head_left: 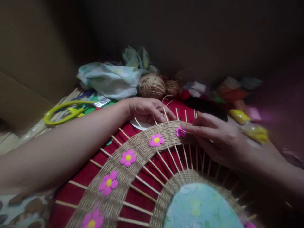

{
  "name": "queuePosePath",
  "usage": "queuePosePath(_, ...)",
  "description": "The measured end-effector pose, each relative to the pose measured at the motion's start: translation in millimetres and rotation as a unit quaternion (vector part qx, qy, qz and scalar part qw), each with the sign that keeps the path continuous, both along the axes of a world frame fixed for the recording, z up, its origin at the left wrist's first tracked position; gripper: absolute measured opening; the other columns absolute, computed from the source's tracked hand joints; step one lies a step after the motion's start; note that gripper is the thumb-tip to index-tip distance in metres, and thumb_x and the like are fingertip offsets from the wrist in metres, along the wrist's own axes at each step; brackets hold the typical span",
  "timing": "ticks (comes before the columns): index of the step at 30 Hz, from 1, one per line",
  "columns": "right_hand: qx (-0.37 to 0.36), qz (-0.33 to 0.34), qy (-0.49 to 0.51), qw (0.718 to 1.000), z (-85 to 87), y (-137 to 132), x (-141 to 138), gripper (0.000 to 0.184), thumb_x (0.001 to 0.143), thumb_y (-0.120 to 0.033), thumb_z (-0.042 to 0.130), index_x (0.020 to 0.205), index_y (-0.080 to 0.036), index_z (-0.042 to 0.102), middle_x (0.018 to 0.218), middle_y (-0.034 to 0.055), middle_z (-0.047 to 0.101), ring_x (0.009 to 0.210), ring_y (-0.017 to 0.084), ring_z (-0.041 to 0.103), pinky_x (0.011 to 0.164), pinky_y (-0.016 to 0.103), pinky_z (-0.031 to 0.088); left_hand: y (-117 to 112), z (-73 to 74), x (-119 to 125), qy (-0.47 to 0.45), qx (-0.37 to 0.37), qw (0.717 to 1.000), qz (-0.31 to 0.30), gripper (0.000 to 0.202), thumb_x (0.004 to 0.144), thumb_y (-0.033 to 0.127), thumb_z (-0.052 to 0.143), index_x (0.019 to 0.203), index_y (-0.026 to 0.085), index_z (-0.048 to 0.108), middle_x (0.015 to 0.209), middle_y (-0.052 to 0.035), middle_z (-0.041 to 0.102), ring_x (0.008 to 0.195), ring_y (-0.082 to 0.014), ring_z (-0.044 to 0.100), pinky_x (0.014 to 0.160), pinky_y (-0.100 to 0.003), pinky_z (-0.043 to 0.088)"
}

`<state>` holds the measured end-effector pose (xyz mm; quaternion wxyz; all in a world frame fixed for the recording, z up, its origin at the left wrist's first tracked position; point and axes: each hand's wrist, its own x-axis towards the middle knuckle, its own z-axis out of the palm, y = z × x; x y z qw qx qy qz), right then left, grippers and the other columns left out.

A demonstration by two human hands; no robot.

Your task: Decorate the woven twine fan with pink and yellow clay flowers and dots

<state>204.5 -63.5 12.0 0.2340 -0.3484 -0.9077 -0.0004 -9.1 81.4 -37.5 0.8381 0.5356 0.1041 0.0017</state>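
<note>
A woven jute frame (142, 147) lies before me, its tan bands threaded over thin wooden sticks that radiate outward. A light blue-green patterned oval panel (201, 205) fills its center. Pink flowers with yellow centers, such as this pink flower (128, 158), are spaced along the outer band. My left hand (152, 110) rests at the band's top edge, fingers curled around the stick ends and partly hidden behind them. With its index fingertip on the topmost pink flower (180, 131), which looks tilted, my right hand (213, 131) is closed; its other fingers are partly hidden.
Red cloth (78, 174) lies under the frame. Behind it sit a ball of twine (152, 85), a smaller twine ball (172, 88) and a bundled pale cloth (111, 79). A yellow loop tool (51, 115) is at left, and yellow packets (256, 132) are at right.
</note>
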Motion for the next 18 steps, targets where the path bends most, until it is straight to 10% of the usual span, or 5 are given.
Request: queuePosePath(18, 0.014, 0.001, -0.051, 0.999, -7.0, -7, -3, 0.03, 0.087, -0.015, 0.051, 0.114, -0.009, 0.062, 0.083, 0.0121, 0.057, 0.072, 0.02, 0.049, 0.061, 0.036, 0.043, -5, 4.4, -1, 0.037, 0.002, 0.999, 0.03, 0.035, 0.069, 0.008, 0.068, 0.104, 0.012, 0.068, 0.091, -0.0098, 0.073, 0.08, -0.0193, 0.069, 0.074, -0.03, 0.053)
